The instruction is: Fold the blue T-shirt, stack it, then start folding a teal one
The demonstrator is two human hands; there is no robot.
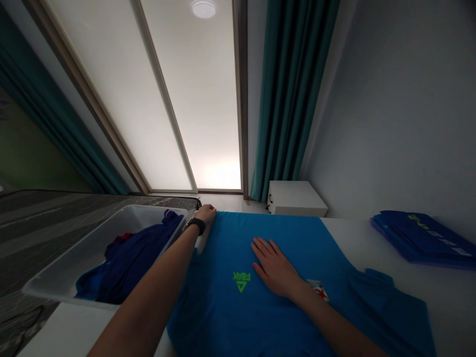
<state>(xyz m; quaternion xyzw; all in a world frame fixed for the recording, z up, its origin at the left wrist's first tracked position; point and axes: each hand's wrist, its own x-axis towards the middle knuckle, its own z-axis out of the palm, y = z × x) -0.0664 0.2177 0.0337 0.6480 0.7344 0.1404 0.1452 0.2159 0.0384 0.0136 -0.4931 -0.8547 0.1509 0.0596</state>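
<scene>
A bright blue T-shirt (238,248) lies spread on the white table, its green PEAK logo upside down from where I look. My right hand (275,267) rests flat on the shirt, fingers stretched out, to the right of the logo. At the shirt's far left corner is my left hand (206,214), fingers curled and closed on the hem; the fingertips are partly hidden. A dark band circles that wrist. The shirt's right sleeve (394,302) sprawls toward the table's right side, and its near end runs out of view.
Left of the shirt stands a white plastic bin (48,277) holding crumpled dark blue clothes (141,253). A stack of folded blue clothes (424,238) lies at the table's right. Beyond the far edge are a white cabinet (295,196), teal curtains (293,99) and frosted sliding doors (201,99).
</scene>
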